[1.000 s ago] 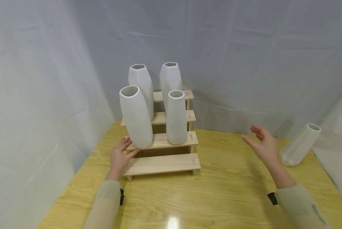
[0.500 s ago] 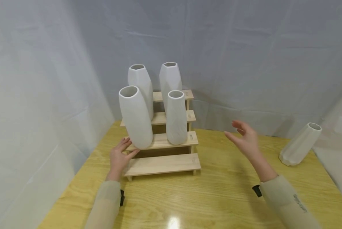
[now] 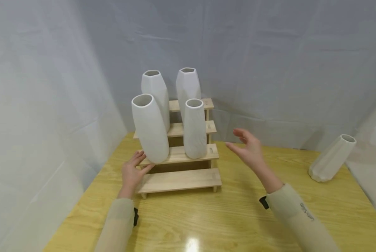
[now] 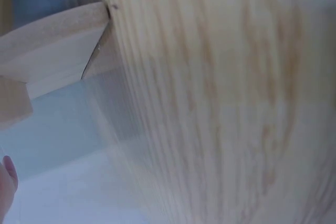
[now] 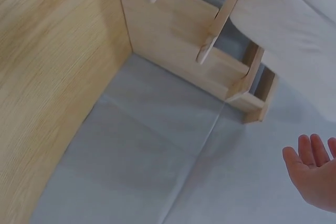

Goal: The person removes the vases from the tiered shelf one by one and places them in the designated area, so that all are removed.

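A four-step wooden stand [image 3: 181, 180] holds several white vases. Two angular ones, a left one [image 3: 155, 98] and a right one [image 3: 188, 85], stand at the back. In front are a wide vase [image 3: 150, 129] and a slimmer vase [image 3: 195, 129] on the second step from the bottom. My left hand [image 3: 133, 175] rests at that step's left end by the wide vase's base, thumb and fingers spread; whether it touches the vase I cannot tell. Empty, my right hand [image 3: 249, 150] hovers right of the stand, fingers loosely bent and thumb apart.
Another ribbed white vase [image 3: 332, 159] leans to the right in the head view, near the right edge of the yellow wooden table [image 3: 238, 217]. Pale cloth [image 3: 269, 70] hangs behind and on both sides. The stand's lowest step holds nothing.
My right hand has moved left, away from the ribbed vase and closer to the stand, with nothing in it. The left hand and the vases have stayed in place.
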{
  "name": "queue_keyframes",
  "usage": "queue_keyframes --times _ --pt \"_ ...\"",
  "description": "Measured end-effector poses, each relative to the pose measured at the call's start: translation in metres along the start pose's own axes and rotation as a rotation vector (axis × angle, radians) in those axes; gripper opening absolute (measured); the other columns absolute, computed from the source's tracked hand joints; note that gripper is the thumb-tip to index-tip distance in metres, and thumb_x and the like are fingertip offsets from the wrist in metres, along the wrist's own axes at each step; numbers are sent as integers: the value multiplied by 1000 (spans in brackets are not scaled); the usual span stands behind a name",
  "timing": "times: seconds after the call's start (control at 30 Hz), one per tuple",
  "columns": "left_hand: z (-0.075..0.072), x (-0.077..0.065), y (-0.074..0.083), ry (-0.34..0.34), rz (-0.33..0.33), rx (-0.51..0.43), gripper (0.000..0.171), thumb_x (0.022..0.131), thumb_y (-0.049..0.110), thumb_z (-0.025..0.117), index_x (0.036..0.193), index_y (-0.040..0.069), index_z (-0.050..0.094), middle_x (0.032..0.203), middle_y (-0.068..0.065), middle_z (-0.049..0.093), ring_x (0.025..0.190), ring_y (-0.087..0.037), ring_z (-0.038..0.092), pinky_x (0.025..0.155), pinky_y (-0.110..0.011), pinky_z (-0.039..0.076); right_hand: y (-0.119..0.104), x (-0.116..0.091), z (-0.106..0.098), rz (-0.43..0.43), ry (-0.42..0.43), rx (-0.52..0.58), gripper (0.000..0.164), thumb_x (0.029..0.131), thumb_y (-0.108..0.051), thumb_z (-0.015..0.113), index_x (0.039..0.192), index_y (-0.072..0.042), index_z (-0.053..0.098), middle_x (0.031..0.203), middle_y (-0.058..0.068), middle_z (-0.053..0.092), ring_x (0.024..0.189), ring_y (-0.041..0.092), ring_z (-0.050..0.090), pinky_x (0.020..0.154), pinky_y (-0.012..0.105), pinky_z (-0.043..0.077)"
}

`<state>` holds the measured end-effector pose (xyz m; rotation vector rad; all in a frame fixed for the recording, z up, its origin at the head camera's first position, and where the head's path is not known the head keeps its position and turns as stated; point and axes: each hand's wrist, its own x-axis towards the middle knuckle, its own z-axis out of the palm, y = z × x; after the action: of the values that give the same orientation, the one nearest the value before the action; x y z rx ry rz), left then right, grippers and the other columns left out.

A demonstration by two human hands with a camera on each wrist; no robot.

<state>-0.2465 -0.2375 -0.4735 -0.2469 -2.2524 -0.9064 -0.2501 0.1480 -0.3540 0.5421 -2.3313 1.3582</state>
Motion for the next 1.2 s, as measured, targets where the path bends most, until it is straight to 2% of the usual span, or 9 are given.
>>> queue_keyframes --times 0.23,0.47,0.63,0.87,1.2 --pt "0 1 0 -16 -26 -10 48 62 18 81 103 0 64 113 -13 58 113 -28 47 94 -44 37 -8 10 20 -9 2 76 50 74 -16 72 115 4 52 114 17 55 106 27 50 93 39 39" --pt "0 1 2 -14 -37 -21 48 62 18 81 103 -1 64 114 -13 58 113 -28 47 95 -48 34 -17 23 36 37 -24 136 52 75 -20 72 117 3 51 115 17 54 106 26 50 94 37 39" --pt "1 1 0 -10 -55 -33 48 63 20 80 103 0 64 114 -12 57 114 -27 47 95 -45 36 -24 35 44 82 -63 171 55 75 -24 71 119 -1 50 116 14 54 106 23 50 94 37 39" --pt "-1 1 2 -32 -109 -56 51 63 24 80 106 1 63 117 -11 56 116 -26 44 96 -44 35 -30 51 56 149 -112 160 61 76 -25 71 125 0 44 121 14 50 109 25 47 94 40 38" --pt "-1 -1 0 -56 -117 -35 52 64 28 79 107 2 63 118 -10 56 117 -25 43 97 -44 34 -34 65 67 178 -112 150 68 73 -32 72 128 -9 42 122 9 49 111 22 44 90 38 40"
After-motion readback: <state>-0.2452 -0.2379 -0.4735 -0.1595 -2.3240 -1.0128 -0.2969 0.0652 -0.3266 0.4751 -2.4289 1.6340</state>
